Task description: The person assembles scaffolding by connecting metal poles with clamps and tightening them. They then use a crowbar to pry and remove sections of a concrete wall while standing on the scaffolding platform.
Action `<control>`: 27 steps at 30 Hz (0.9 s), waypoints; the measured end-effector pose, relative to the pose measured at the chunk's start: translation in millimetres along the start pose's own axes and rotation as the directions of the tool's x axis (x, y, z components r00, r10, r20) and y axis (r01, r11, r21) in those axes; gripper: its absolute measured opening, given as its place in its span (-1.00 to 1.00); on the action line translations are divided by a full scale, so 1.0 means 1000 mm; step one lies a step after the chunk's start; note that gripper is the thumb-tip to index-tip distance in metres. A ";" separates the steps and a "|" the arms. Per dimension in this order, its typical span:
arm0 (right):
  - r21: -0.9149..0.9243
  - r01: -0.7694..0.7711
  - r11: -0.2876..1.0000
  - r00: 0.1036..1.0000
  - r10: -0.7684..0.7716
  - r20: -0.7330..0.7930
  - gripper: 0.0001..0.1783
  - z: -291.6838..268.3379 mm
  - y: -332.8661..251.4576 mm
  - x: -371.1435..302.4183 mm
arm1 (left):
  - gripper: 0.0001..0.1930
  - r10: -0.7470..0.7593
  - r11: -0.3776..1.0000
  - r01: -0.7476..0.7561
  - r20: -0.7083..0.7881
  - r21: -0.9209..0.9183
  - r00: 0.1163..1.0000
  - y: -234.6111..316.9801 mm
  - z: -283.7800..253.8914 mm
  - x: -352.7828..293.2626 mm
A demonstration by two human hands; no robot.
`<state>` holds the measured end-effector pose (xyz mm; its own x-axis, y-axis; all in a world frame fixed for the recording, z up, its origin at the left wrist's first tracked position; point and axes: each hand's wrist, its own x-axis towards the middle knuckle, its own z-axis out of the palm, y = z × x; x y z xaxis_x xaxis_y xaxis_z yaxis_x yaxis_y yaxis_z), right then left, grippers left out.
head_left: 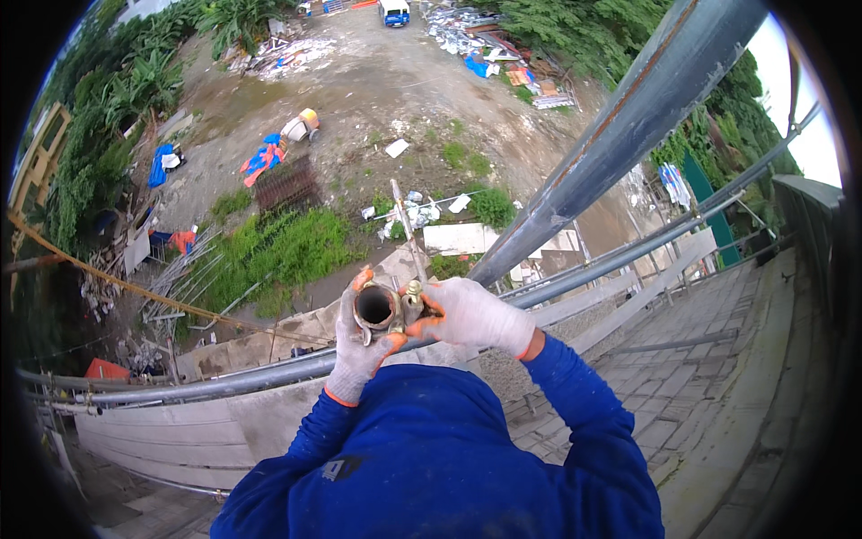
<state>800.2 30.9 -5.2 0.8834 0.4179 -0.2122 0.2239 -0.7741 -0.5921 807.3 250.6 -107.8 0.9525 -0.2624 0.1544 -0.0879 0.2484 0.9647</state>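
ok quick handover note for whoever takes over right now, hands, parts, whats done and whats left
Left hand: gloved, wrapped around the open end of the steel tube.
Right hand: gloved, fingers on the coupler clamped beside the tube end.
A long grey pole runs up and away from the coupler; a horizontal rail crosses below.
Done: coupler sits on the tube.
Left: whether its bolt is tight cannot be seen, so check it.

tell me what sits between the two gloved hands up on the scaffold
In the head view, an open pipe end with a brass-coloured clamp bolt lies between the left hand and the right hand.

Blue long sleeves (575,395); white knit gloves (471,314), orange fingers (395,342), orange cuffs.
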 end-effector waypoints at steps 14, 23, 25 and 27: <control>0.024 -0.156 0.987 0.949 0.156 -0.274 -0.42 0.005 0.042 -0.045 | 0.22 0.098 0.974 -0.133 0.192 0.182 0.977 -0.001 0.044 0.021; 0.788 0.180 0.589 0.494 0.638 -0.591 -0.72 -0.014 0.131 -0.155 | 0.07 0.102 0.958 -0.127 0.110 0.258 0.989 -0.031 0.110 0.053; 0.843 0.054 0.535 0.585 0.667 -0.461 -0.66 -0.022 0.166 -0.152 | 0.10 0.033 0.989 -0.043 0.072 0.138 0.997 -0.044 0.118 0.056; 0.851 -0.015 0.524 0.755 0.564 -0.334 -0.62 -0.037 0.193 -0.138 | 0.11 0.004 0.997 -0.008 0.052 0.083 0.999 -0.056 0.124 0.058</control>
<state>737.1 -193.9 -62.0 0.9308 -0.2804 -0.2344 -0.2463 -0.0071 -0.9692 830.7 105.8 -126.0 0.9357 -0.3099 0.1687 -0.1193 0.1721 0.9778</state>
